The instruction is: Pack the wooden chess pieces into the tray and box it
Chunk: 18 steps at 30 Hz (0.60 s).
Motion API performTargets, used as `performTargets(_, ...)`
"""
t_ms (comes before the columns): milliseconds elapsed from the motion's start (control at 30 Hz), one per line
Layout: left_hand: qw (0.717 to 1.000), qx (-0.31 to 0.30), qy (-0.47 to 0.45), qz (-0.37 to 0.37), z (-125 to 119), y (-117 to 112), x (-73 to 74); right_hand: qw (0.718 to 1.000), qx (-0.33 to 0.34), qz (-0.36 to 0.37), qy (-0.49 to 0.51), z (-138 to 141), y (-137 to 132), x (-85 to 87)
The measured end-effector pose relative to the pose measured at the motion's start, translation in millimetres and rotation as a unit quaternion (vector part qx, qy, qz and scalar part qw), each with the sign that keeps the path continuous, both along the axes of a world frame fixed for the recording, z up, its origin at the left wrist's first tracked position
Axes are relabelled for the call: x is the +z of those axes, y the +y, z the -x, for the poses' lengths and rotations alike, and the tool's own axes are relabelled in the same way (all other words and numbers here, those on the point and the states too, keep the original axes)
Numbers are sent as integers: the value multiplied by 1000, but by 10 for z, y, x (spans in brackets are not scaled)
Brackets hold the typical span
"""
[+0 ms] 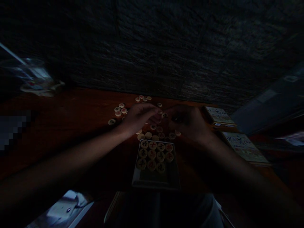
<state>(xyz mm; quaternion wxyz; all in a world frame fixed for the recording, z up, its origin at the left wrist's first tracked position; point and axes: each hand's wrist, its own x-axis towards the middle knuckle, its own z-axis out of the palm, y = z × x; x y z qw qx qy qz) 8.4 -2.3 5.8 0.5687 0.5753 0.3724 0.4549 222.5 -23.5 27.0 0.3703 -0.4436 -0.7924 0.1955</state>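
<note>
Grip unclear: I cannot tell whether left hand [142,116] or right hand [187,123] pinches the piece [164,116] between them mid-frame; the box [152,176] sits lower centre, probably within both hands' reach.

Dim room; dark rough stone-block wall [152,44] behind reddish-brown wooden table [80,104].

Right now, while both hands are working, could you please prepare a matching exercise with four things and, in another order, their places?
1. open box
2. loose pieces
3. two printed boxes
4. clear cup

A. at the picture's far left
B. scattered around the left hand
C. low in the picture's middle
D. to the right of the right hand

Pairs: 1-C, 2-B, 3-D, 4-A
</note>
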Motion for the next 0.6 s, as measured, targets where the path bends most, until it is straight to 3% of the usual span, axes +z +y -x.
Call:
performTargets(133, 1000, -9, -8, 12, 0, -12, 24, 999, 2, 27, -23, -27, -139, 213)
performTargets(267, 1000, -24, 3, -2, -6, -26, 27, 997, -18, 56, -50, -7, -513, 339)
performTargets(433, 998, -66, 6, -16, -8, -31, -21, 990, -18, 92, -106, 38, -1020, 258)
performTargets(600, 994, -103, -4, -38, 3, -29, -59, 988, 6, 93, -126, 69, -1229, 100)
